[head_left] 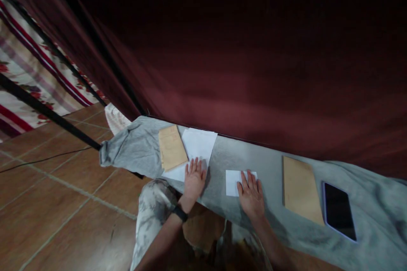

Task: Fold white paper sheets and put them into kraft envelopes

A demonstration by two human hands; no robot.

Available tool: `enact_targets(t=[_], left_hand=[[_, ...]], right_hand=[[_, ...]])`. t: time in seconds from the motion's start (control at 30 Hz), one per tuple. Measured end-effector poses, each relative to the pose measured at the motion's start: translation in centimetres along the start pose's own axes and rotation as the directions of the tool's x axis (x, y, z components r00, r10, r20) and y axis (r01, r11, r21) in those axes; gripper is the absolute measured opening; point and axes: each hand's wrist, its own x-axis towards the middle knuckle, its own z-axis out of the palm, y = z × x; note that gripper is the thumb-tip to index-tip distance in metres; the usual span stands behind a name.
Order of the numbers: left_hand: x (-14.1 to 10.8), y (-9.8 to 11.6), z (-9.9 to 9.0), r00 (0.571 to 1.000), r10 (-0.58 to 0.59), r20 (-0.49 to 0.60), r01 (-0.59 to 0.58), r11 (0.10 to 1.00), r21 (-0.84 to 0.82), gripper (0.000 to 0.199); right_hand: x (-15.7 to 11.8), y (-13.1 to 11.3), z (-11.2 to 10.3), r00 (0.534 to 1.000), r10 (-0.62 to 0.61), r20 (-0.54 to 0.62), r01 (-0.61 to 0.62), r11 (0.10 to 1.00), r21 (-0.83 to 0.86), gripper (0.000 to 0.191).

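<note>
My left hand (194,179) lies flat, fingers stretched out, on the lower part of some white paper sheets (199,142). A brown envelope (172,147) overlaps the left side of those sheets. Over a small folded-looking white paper (232,183), my right hand (251,197) rests with its fingers spread, covering the paper's right part. Neither hand grips anything. Right of my right hand lies a second brown envelope or packet (300,188), and beside it is a dark-screened phone or tablet (340,210) with a purple edge.
Grey cloth (133,148) covers the narrow bench under the papers. A dark red curtain (222,76) hangs right behind it. Black metal bars (54,114) slant at the left, above a brown tiled floor (82,220) with a thin cable (41,161). My knee (155,203) is close to the bench.
</note>
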Motion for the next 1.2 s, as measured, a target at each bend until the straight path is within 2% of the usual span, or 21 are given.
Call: enact_targets(t=[0.07, 0.17, 0.23, 0.33, 0.47, 0.57, 0.67, 0.77, 0.83, 0.87, 0.97, 1.03, 1.1, 1.2], left_hand=[[1.3, -3.6, -1.2, 0.992, -0.123, 0.0, 0.123, 0.99, 0.062, 0.049], [1.8, -7.8, -2.1, 0.98, -0.175, 0.092, 0.164, 0.979, 0.119, 0.042], [1.6, -9.3, -2.2, 0.978, -0.16, 0.134, 0.144, 0.982, 0.126, 0.039], [1.4, -10.2, -2.4, 0.98, -0.126, 0.154, 0.105, 0.986, 0.133, 0.039], [1.7, -10.1, -3.6, 0.986, -0.094, 0.136, 0.075, 0.987, 0.141, 0.038], [1.5, -8.9, -4.8, 0.994, -0.068, 0.083, 0.056, 0.989, 0.138, 0.035], [0.2, -6.1, -5.3, 0.999, 0.031, 0.007, -0.032, 0.995, 0.099, 0.034], [-1.8, -2.2, -4.5, 0.982, 0.189, -0.018, -0.189, 0.982, 0.013, 0.036], [-3.3, 0.5, -3.4, 0.965, 0.261, -0.023, -0.262, 0.964, -0.042, 0.038], [-4.0, 1.7, -2.9, 0.958, 0.286, -0.022, -0.286, 0.956, -0.065, 0.04], [-5.7, 4.5, -1.6, 0.939, 0.342, -0.017, -0.342, 0.931, -0.126, 0.043], [-6.5, 5.4, -1.2, 0.929, 0.369, -0.013, -0.366, 0.915, -0.171, 0.044], [-7.0, 5.7, -1.1, 0.921, 0.389, -0.009, -0.38, 0.894, -0.236, 0.044], [-7.2, 5.3, -1.2, 0.91, 0.415, -0.008, -0.391, 0.853, -0.346, 0.04]], right_hand=[[0.0, 0.0, 0.0, 1.0, -0.007, 0.005, 0.007, 1.0, -0.021, 0.056], [0.0, -0.1, 0.0, 1.0, -0.009, 0.012, 0.009, 1.0, -0.023, 0.057], [0.0, -0.1, 0.1, 1.0, -0.005, 0.007, 0.005, 1.0, -0.01, 0.057], [0.0, 0.1, 0.4, 0.999, -0.023, -0.031, 0.024, 1.0, 0.016, 0.056], [-0.1, 0.4, 0.9, 0.995, -0.05, -0.091, 0.057, 0.996, 0.076, 0.055], [0.0, 0.7, 1.1, 0.993, -0.055, -0.104, 0.067, 0.991, 0.119, 0.054], [0.1, 0.8, 0.8, 0.99, -0.057, -0.131, 0.08, 0.982, 0.171, 0.052], [0.1, 0.0, 0.1, 0.98, -0.027, -0.199, 0.088, 0.949, 0.304, 0.05], [0.2, -1.4, -0.5, 0.979, -0.012, -0.206, 0.11, 0.875, 0.471, 0.051], [0.2, -2.3, -0.7, 0.984, -0.02, -0.175, 0.12, 0.804, 0.583, 0.054], [0.1, -5.1, -1.1, 0.999, -0.043, 0.034, -0.007, 0.51, 0.86, 0.062], [-0.2, -6.3, -1.3, 0.989, -0.084, 0.122, -0.089, 0.324, 0.942, 0.06], [-0.6, -6.8, -1.3, 0.979, -0.093, 0.181, -0.162, 0.183, 0.97, 0.054], [-1.2, -6.6, -1.4, 0.964, -0.104, 0.244, -0.236, 0.082, 0.968, 0.047]])
